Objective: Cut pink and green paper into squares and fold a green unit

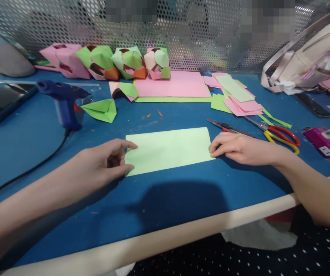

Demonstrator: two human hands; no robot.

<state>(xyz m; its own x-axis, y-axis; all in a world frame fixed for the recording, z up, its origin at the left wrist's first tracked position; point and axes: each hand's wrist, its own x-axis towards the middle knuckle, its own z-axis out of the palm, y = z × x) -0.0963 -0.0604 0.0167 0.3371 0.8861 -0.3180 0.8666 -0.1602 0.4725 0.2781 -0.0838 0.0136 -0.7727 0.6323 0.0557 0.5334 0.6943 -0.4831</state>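
Observation:
A pale green sheet of paper [167, 150], seemingly folded along its far edge, lies on the blue tabletop in front of me. At its left end is my left hand [107, 159], thumb and forefinger apart and resting on the paper's corners. My right hand [239, 148] has its fingertips pinched together on the near right corner of the sheet. Just behind that hand lie a utility knife [221, 124] and scissors [282, 138] with red and yellow handles.
A blue glue gun [67, 101] with a black cord stands at left beside a folded green paper piece [102, 110]. Folded paper shapes [97, 61] line the back. Pink sheets [172, 84] and paper scraps [241, 103] lie behind. A magenta power adapter [325, 142] sits at right.

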